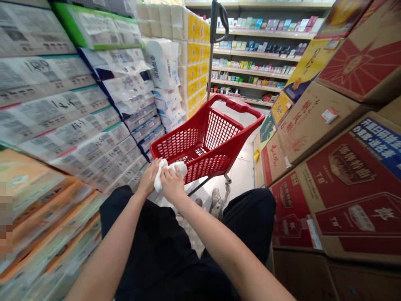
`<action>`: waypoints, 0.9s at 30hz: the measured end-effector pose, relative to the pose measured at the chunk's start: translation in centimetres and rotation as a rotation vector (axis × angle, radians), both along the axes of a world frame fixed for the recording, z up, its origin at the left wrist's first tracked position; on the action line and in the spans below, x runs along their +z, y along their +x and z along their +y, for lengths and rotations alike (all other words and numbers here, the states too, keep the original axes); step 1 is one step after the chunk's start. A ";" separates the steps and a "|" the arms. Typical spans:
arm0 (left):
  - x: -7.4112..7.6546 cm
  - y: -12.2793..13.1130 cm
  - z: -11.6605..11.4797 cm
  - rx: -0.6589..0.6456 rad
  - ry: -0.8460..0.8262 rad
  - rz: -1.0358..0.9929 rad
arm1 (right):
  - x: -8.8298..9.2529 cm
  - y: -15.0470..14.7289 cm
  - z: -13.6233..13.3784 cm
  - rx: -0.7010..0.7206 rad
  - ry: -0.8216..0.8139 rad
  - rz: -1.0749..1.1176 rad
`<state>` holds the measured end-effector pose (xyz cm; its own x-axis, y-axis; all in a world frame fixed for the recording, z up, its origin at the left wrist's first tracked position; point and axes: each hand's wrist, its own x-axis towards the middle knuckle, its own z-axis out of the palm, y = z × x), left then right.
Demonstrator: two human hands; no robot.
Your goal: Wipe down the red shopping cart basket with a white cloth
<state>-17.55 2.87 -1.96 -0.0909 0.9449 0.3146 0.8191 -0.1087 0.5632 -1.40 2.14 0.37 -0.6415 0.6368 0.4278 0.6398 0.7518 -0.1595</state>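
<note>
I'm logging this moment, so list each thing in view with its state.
White cloth: bunched, held at the basket's near end
Left hand: fingers against the cloth
Right hand: closed over the cloth
Red basket: on wheels, its long handle raised
Cartons: stacked
Wrapped paper packs: stacked
Shelves: stocked

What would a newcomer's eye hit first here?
The bright red cart at centre, with a white cloth in the right grip at its near end, the left grip beside the cloth. Next, the red-and-brown boxes stacked along the right and the plastic-wrapped packs piled on the left.
</note>
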 end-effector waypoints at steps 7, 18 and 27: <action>0.0 -0.8 -1.5 0.012 -0.003 -0.038 | 0.6 -0.8 -1.5 0.024 0.008 0.009; 0.0 1.2 -4.1 -0.026 0.020 -0.097 | 0.4 4.0 -2.5 0.176 0.042 -0.001; -0.3 3.9 -4.0 0.022 0.057 -0.005 | 0.3 14.2 3.7 0.105 0.136 -0.004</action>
